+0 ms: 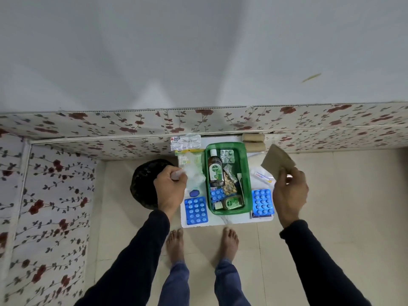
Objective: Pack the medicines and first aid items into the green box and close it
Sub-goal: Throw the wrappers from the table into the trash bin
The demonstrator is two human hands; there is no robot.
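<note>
The green box stands open on a small white table. Inside lie a brown Dettol bottle, a silver pill strip, a small green Dettol bottle, a blue pill strip and small packets. My left hand is closed on a clear plastic packet left of the box. My right hand holds a tan bandage pad up to the right of the box. Blue blister packs lie at the table's left and right. A white tube lies right of the box.
Two tan bandage rolls sit behind the box against the flowered wall. A packet of strips and a cotton-bud pack lie at the back left. A black bag stands on the floor left of the table. My bare feet are just in front.
</note>
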